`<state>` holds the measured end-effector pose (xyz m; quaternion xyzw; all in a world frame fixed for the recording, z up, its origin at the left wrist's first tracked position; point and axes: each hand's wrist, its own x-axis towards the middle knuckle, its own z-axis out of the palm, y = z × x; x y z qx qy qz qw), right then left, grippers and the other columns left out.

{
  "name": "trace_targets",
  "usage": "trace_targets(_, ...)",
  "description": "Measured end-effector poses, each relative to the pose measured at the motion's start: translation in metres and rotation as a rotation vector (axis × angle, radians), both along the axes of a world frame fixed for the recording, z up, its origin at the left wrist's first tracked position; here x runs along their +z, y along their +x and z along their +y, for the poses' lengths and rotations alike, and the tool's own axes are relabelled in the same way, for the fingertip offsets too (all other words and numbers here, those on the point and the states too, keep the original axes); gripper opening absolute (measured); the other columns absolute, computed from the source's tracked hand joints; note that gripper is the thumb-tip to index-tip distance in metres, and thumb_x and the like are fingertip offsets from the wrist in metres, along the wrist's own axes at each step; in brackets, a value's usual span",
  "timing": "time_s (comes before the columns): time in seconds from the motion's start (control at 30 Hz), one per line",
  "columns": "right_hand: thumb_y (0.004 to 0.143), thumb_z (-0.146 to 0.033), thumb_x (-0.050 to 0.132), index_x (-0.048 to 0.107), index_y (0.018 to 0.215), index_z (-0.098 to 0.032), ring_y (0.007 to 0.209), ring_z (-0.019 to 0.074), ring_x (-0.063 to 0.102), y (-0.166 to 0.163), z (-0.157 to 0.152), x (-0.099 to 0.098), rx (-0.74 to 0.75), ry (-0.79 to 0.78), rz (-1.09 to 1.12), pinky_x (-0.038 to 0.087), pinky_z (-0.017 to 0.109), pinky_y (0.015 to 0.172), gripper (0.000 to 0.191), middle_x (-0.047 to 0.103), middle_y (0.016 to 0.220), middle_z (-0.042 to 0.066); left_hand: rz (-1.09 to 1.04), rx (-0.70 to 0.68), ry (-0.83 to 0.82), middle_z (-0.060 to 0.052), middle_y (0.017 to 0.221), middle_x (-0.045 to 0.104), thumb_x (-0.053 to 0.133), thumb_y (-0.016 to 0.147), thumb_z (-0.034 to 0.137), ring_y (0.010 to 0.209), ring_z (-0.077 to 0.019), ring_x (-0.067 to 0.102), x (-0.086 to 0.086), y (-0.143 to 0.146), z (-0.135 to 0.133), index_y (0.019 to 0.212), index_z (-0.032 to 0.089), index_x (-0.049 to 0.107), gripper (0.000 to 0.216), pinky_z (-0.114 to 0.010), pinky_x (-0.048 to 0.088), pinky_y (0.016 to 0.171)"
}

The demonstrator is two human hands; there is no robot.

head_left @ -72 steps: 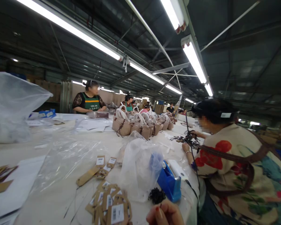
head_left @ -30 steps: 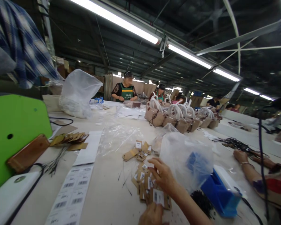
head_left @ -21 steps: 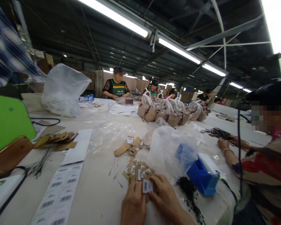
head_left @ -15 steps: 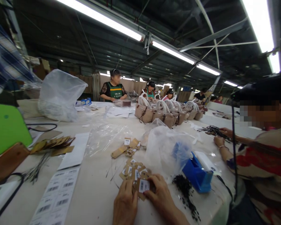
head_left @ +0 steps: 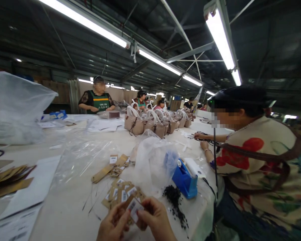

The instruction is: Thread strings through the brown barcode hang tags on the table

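My left hand [head_left: 113,226] and my right hand [head_left: 156,220] meet at the bottom edge, both pinching one brown cardboard hang tag [head_left: 134,208] with a white barcode label. It is lifted just above a heap of like tags [head_left: 121,194] on the white table [head_left: 70,204]. A second small heap of tags [head_left: 110,166] lies farther out. To the right of my hands sits a pile of small black pieces [head_left: 175,201].
A crumpled clear bag [head_left: 154,160] and a blue tape dispenser [head_left: 185,180] stand beyond my hands. A person in a floral top [head_left: 261,167] sits close on the right. Beige handbags [head_left: 150,122] line the table's middle. Paper sheets [head_left: 30,187] and brown tags [head_left: 8,174] lie left.
My view swung right, so the green object and label sheets left the frame. Both hands took one tag from the heap and raised it nearer to me.
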<state>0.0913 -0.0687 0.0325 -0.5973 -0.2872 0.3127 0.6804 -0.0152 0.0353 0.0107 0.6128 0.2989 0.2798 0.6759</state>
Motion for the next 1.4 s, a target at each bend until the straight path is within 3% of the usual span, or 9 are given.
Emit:
trace_targets(0.23, 0.058, -0.049, 0.075, 0.065, 0.076, -0.014, 0.053, 0.0079, 0.052, -0.009, -0.021, -0.003, -0.073, 0.065, 0.137, 0.037, 0.018, 0.049, 0.041, 0.063, 0.062, 0.0, -0.132, 0.066, -0.377, 0.003, 0.039, 0.055, 0.074, 0.055, 0.045, 0.035, -0.005, 0.043, 0.026, -0.001, -0.014, 0.068, 0.013, 0.063, 0.037, -0.015, 0.029, 0.036)
trace_targets(0.4, 0.056, -0.049, 0.076, 0.066, 0.07, -0.014, 0.051, 0.009, 0.052, -0.011, -0.026, -0.008, -0.101, 0.033, 0.188, 0.036, 0.019, 0.047, 0.039, 0.062, 0.057, 0.0, -0.131, 0.06, -0.402, 0.003, 0.04, 0.056, 0.072, 0.058, 0.041, 0.037, -0.0056, 0.045, 0.03, -0.001, -0.017, 0.068, 0.013, 0.06, 0.032, -0.015, 0.032, 0.038)
trace_targets(0.5, 0.059, -0.046, 0.075, 0.066, 0.071, -0.014, 0.049, 0.0088, 0.05, -0.012, -0.027, -0.006, -0.133, 0.034, 0.177, 0.036, 0.019, 0.048, 0.035, 0.06, 0.054, -0.001, -0.056, 0.148, -0.184, -0.002, 0.056, 0.065, 0.066, 0.063, 0.045, 0.049, -0.0127, 0.057, 0.027, -0.003, -0.014, 0.083, 0.012, 0.061, 0.039, -0.022, 0.043, 0.045)
trace_targets(0.57, 0.061, -0.045, 0.074, 0.065, 0.071, -0.013, 0.049, 0.0089, 0.049, -0.011, -0.029, -0.004, -0.157, 0.023, 0.147, 0.035, 0.02, 0.049, 0.034, 0.059, 0.052, -0.001, 0.017, 0.263, 0.234, -0.011, 0.088, 0.07, 0.063, 0.066, 0.043, 0.078, -0.023, 0.065, 0.023, -0.006, -0.013, 0.102, 0.012, 0.058, 0.048, -0.034, 0.051, 0.066)
trace_targets(0.67, 0.062, -0.045, 0.072, 0.065, 0.07, -0.014, 0.048, 0.0088, 0.047, -0.011, -0.03, -0.002, -0.152, 0.009, 0.056, 0.034, 0.02, 0.048, 0.033, 0.057, 0.051, -0.002, 0.11, 0.251, 1.066, -0.014, 0.128, 0.054, 0.064, 0.068, 0.037, 0.121, -0.0319, 0.045, 0.019, -0.009, -0.014, 0.123, 0.016, 0.047, 0.062, -0.048, 0.034, 0.099)
trace_targets(0.77, 0.065, -0.043, 0.07, 0.064, 0.07, -0.016, 0.049, 0.0092, 0.047, -0.014, -0.033, 0.0, -0.112, 0.018, -0.046, 0.037, 0.021, 0.049, 0.029, 0.058, 0.057, -0.002, 0.137, 0.08, 1.533, -0.01, 0.125, 0.058, 0.063, 0.07, 0.03, 0.124, -0.0281, 0.042, 0.015, -0.009, -0.018, 0.126, 0.016, 0.044, 0.061, -0.045, 0.009, 0.11)
trace_targets(0.93, 0.074, -0.051, 0.057, 0.063, 0.077, -0.017, 0.057, 0.0138, 0.054, -0.007, -0.046, 0.0, -0.139, -0.105, -0.215, 0.043, 0.025, 0.056, 0.034, 0.061, 0.065, 0.001, 0.117, -0.005, 1.62, -0.005, 0.104, 0.069, 0.062, 0.072, 0.03, 0.103, -0.0226, 0.059, 0.011, -0.007, -0.021, 0.116, 0.018, 0.048, 0.048, -0.043, 0.012, 0.107)
trace_targets(1.13, 0.076, -0.056, 0.046, 0.061, 0.082, -0.017, 0.081, 0.0286, 0.06, 0.035, -0.093, -0.014, -0.689, -0.488, -0.803, 0.046, 0.044, 0.078, 0.042, 0.064, 0.084, 0.012, 0.117, 0.076, 1.576, -0.006, 0.092, 0.071, 0.061, 0.072, 0.042, 0.084, -0.0237, 0.066, 0.009, -0.007, -0.019, 0.106, 0.018, 0.052, 0.042, -0.045, 0.047, 0.079)
trace_targets(1.4, 0.085, -0.042, 0.043, 0.06, 0.081, -0.022, 0.069, 0.02, 0.067, 0.047, -0.14, -0.05, -0.578, -0.658, -0.977, 0.052, 0.028, 0.065, 0.026, 0.069, 0.078, 0.004, 0.198, 0.051, 1.504, -0.007, 0.091, 0.072, 0.059, 0.074, 0.047, 0.084, -0.0225, 0.067, 0.001, -0.007, -0.016, 0.101, 0.019, 0.061, 0.039, -0.039, 0.053, 0.076)
